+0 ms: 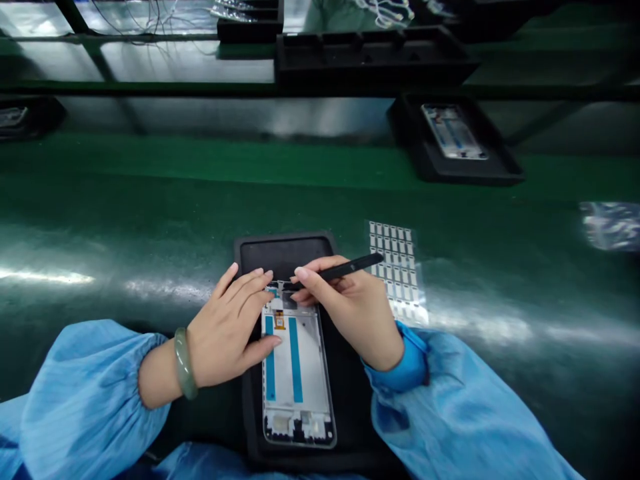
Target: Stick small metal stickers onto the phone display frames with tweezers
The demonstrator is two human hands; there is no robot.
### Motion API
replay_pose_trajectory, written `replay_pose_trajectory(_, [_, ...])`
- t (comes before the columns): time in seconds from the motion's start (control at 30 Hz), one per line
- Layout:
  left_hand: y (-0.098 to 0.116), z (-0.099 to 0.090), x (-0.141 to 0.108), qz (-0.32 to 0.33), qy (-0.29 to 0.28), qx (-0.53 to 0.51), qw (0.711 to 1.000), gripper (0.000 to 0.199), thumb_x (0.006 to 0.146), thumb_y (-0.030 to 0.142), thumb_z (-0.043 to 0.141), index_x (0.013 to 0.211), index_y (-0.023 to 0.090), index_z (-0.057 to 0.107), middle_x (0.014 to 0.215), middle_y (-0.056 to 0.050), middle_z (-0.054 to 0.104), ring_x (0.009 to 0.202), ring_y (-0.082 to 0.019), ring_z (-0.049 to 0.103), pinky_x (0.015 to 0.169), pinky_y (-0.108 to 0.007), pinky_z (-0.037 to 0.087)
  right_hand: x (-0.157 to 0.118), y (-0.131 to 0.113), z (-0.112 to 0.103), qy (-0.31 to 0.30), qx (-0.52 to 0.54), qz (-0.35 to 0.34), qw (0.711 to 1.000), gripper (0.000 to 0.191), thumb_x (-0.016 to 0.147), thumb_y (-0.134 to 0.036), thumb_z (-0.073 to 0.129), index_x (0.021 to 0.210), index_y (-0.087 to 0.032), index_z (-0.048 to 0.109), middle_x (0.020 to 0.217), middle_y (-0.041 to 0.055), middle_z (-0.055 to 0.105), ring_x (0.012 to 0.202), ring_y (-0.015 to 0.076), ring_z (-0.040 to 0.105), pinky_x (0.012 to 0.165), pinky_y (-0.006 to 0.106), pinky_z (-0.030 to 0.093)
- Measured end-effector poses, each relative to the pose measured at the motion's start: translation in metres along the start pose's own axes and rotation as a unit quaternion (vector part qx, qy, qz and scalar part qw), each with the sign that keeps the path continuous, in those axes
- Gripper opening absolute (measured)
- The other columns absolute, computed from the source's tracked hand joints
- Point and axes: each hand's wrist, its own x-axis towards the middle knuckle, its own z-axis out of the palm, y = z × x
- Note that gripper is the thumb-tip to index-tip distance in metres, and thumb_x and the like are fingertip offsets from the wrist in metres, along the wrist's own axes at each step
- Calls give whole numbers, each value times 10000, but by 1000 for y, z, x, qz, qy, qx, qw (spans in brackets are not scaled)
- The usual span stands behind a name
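A phone frame (pixel 313 373) with blue strips and a small orange flex cable lies in a black foam tray (pixel 350 427) in front of me. My left hand (pixel 227 327) rests over the frame's upper left side, fingers stretched out, fingertips at its top edge. Between the thumb and fingers of my right hand (pixel 353 303) is a slim black pen-like tool (pixel 353 267). Its lower end reaches toward the top of the frame, where my fingers partly hide it. I cannot make out what the tip touches.
Right of the tray lies a sheet of small pale stickers (pixel 400 267). Another phone frame (pixel 455 132) sits in a black tray (pixel 500 170) farther back. A long divided black tray (pixel 370 60) stands on the rear shelf. A clear plastic bag (pixel 613 225) is at the far right.
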Motion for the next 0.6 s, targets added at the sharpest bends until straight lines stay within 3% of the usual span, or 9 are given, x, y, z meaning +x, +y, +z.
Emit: replay_pose_trajectory(0.6, [3, -3, 2, -7, -12, 9, 1000, 403, 897, 372, 494, 1187, 92, 485, 1352, -172, 472, 1323, -268, 351, 1133, -523, 185, -1, -1, 0, -4, -61, -18, 998, 221, 816, -401, 662, 791, -187, 612, 597, -6, 658, 519, 155, 662, 501, 225, 557])
